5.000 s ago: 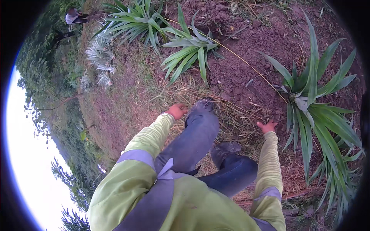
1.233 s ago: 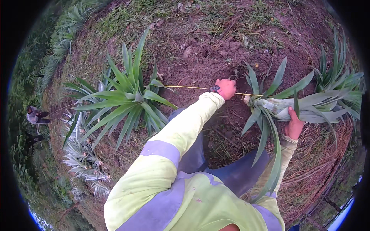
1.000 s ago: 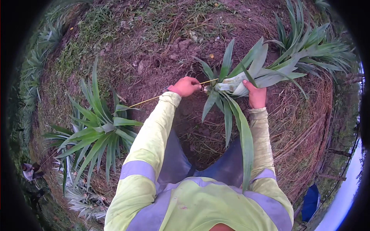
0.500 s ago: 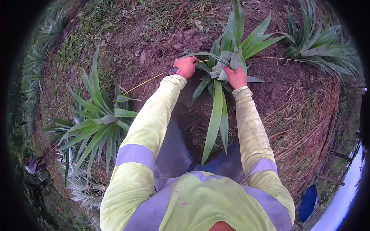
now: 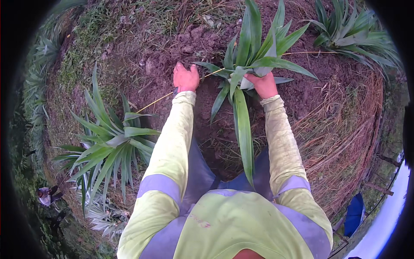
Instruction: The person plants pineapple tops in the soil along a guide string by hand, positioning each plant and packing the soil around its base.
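A pineapple plant (image 5: pixel 244 129) with long green leaves stands before me, its base near the dark soil. My right hand (image 5: pixel 264 85) is closed round its lower leaves on the right side; the fingertips are hidden among them. To the left of the plant, my left hand (image 5: pixel 186 77) is held over the soil with fingers spread and nothing in it. A thin yellow cord (image 5: pixel 157 100) runs past my left wrist to the plant; more of it shows beyond the plant's right side. Where the plant's base meets the ground is covered by leaves.
Another pineapple plant (image 5: pixel 113 140) grows at the left and one more (image 5: pixel 353 39) at the far right. Dry straw (image 5: pixel 336 134) covers the ground on the right. A person (image 5: pixel 45 196) is far off at lower left. Something blue (image 5: pixel 354 215) lies at lower right.
My left hand has come away from the plant's leaves, moving left, and its fingers have opened. My right hand still grips the plant, whose leaves have shifted.
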`<state>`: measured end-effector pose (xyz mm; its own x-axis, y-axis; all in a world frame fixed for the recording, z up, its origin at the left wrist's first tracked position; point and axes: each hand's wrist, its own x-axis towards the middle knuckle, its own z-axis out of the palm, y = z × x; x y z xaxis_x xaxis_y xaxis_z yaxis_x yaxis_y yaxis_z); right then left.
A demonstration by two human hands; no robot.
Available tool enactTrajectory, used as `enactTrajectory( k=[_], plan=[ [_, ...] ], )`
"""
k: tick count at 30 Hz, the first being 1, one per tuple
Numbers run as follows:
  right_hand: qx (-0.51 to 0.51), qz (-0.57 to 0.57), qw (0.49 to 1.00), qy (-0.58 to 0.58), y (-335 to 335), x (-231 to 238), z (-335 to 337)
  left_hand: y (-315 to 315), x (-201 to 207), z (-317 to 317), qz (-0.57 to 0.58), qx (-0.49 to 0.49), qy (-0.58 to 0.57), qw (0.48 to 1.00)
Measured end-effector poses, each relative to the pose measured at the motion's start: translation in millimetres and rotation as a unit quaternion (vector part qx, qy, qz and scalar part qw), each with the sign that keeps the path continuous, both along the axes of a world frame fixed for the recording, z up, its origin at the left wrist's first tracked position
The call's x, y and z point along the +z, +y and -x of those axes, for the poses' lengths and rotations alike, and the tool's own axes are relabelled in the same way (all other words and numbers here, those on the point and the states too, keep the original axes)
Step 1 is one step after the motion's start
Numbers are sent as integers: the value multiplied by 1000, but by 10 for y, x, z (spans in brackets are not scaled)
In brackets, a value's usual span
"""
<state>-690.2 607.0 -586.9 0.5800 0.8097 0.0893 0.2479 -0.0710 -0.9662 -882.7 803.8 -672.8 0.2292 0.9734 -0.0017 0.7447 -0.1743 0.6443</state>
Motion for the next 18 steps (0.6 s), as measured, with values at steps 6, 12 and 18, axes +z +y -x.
enactTrajectory(
  k=[6,12,18],
  plan=[
    [-6,12,1000,8,-24,-1,-4,-615,524,124,30,-102,-187,977],
    [-1,7,999,41,34,50,-204,-1493,-53,475,-77,151,-110,979],
    [-12,-33,997,69,-21,-26,-110,-1343,-314,-94,-3,164,-151,975]
  ],
)
